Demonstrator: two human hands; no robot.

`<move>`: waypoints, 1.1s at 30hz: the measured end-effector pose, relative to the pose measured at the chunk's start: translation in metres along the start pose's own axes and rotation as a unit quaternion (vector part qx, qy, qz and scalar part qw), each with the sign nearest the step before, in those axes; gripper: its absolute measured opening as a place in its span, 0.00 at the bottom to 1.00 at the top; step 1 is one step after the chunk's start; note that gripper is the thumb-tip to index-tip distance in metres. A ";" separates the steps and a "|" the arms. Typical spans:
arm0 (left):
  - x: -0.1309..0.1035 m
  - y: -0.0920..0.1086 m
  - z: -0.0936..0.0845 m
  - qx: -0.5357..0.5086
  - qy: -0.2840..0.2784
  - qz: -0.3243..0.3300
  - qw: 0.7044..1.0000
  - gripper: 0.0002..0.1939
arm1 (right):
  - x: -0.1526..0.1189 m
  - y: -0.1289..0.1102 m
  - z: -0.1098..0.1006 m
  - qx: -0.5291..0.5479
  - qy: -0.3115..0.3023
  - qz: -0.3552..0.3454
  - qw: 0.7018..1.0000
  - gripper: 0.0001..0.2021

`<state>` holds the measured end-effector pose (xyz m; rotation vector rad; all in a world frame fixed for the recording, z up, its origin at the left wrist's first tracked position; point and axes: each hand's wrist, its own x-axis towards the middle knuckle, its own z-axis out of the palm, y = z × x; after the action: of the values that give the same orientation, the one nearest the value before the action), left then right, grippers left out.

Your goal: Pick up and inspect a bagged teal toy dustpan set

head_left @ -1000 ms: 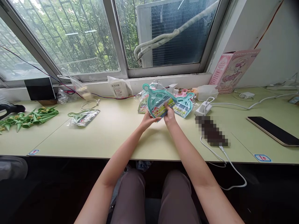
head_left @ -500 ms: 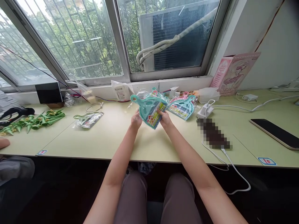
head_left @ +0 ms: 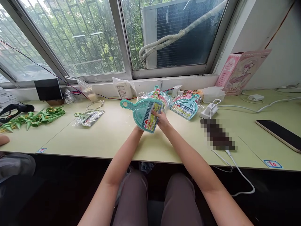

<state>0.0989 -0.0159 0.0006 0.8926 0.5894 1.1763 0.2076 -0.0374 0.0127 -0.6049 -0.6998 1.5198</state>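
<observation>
A teal toy dustpan and brush set in clear wrap, with a printed label, is tilted above the table, its looped handle pointing left. My right hand grips its right side, fingers over the label and brush. My left hand is behind the lower edge of the pan, and its fingers are hidden. Just behind lie more wrapped sets in pink and teal, partly covered by the held one. To the right rests another teal dustpan set with a pink handle near it.
A wrapped green set lies on the table at left. Farther left are green cone-shaped pieces and part of another person's hand. On the right are a power strip, cables, a phone and a pink box.
The held dustpan set has shifted left and turned, so its handle points more directly left. My left hand has slipped from its left side to behind it. The camera view has moved slightly.
</observation>
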 end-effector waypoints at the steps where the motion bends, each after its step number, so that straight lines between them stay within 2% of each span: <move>1: -0.002 0.000 0.003 -0.023 -0.008 -0.010 1.000 0.20 | 0.001 0.000 -0.001 -0.002 0.005 0.000 1.000 0.20; 4: -0.007 0.003 0.013 -0.081 -0.036 -0.015 0.996 0.25 | 0.006 0.001 -0.007 -0.001 0.024 -0.006 1.000 0.19; 9: -0.015 0.017 0.020 -0.145 -0.032 0.056 0.987 0.35 | 0.014 -0.003 -0.015 0.022 0.076 -0.044 0.996 0.16; 12: -0.021 0.021 0.020 -0.155 -0.018 0.028 0.987 0.42 | 0.016 -0.007 -0.019 0.034 0.106 -0.059 0.992 0.14; 15: -0.022 0.018 0.021 -0.149 -0.047 -0.008 0.988 0.43 | 0.016 -0.011 -0.020 0.036 0.129 -0.058 0.989 0.13; 18: -0.018 0.012 0.020 -0.117 -0.071 -0.007 0.991 0.43 | 0.016 -0.013 -0.020 0.045 0.131 -0.063 0.988 0.14; 22: -0.011 0.010 0.011 -0.041 -0.027 0.006 0.999 0.49 | 0.018 -0.015 -0.022 0.058 0.154 -0.079 0.983 0.13; 26: -0.008 0.011 0.002 0.022 -0.022 0.040 0.999 0.44 | 0.022 -0.017 -0.031 0.057 0.192 -0.093 0.975 0.11; 29: -0.008 0.006 0.003 0.088 -0.030 0.030 0.995 0.34 | 0.023 -0.017 -0.036 0.052 0.209 -0.091 0.972 0.11; 33: -0.008 -0.003 0.005 0.176 0.001 0.018 0.984 0.32 | 0.022 -0.018 -0.037 0.059 0.204 -0.089 0.973 0.13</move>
<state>0.1022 -0.0252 0.0003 1.2057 0.8010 1.1231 0.2450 -0.0124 0.0018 -0.7173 -0.3358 1.2113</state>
